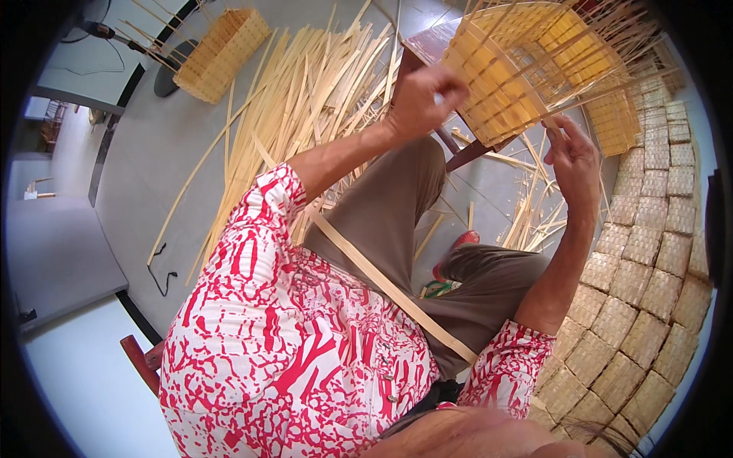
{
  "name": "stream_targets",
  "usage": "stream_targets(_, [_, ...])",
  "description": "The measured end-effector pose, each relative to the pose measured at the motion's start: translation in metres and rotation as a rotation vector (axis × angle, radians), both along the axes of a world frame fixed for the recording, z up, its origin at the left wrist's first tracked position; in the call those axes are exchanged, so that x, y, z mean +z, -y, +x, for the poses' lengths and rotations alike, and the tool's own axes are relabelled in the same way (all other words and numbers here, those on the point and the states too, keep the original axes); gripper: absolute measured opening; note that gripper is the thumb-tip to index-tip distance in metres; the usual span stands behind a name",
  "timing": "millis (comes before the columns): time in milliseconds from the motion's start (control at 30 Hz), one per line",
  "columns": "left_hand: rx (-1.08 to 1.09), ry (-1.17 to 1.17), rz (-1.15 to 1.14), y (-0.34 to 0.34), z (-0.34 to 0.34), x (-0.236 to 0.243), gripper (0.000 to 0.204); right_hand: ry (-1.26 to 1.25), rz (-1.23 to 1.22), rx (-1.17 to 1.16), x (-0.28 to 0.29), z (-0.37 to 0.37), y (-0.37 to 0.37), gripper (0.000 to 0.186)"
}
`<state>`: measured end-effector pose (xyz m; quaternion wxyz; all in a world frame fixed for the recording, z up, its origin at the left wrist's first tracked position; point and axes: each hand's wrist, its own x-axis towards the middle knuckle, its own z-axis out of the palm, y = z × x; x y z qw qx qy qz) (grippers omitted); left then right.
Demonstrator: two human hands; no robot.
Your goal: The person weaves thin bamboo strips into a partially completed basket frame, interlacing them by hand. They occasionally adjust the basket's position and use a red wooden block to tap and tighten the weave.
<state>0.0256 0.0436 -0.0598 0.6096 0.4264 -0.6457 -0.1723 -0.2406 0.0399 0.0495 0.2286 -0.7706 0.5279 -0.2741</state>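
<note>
Overhead: left hand fingers pinching strip on one half-woven basket; right hand fingers spread.

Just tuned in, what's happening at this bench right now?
A seated person is weaving a bamboo basket that rests on a small dark stool. The left hand is closed at the basket's near side, apparently gripping a strip; the right hand is open, fingers at loose strip ends below it. A loose strip lies across the lap. Finished baskets are stacked to the right.
</note>
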Motion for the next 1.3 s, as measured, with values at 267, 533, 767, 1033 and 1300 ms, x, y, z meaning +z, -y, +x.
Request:
stream_targets(267, [-0.114, 0.471, -0.430, 0.022, -0.054, 0.076, 0.016, 0.063, 0.077, 0.028, -0.004, -0.002, 0.011, 0.020])
stream_targets(533, [-0.411, 0.825, -0.074, 0.042, -0.054, 0.110, 0.015, -0.020, -0.177, 0.096, -0.012, -0.001, -0.003, 0.013])
stream_targets(767, [-0.571, 0.789, -0.221, 0.020, -0.041, 0.123, 0.009, -0.130, -0.415, 0.195, -0.008, -0.011, -0.006, 0.019])
stream_targets(1033, [-0.625, 0.787, -0.291, 0.005, -0.033, 0.133, 0.008, -0.041, -0.537, 0.276, 0.010, -0.012, -0.005, 0.038])
stream_targets(1300, [-0.753, 0.831, -0.351, 0.011, -0.034, 0.141, 0.008, 0.003, -0.478, 0.353, 0.013, -0.007, -0.014, 0.032])
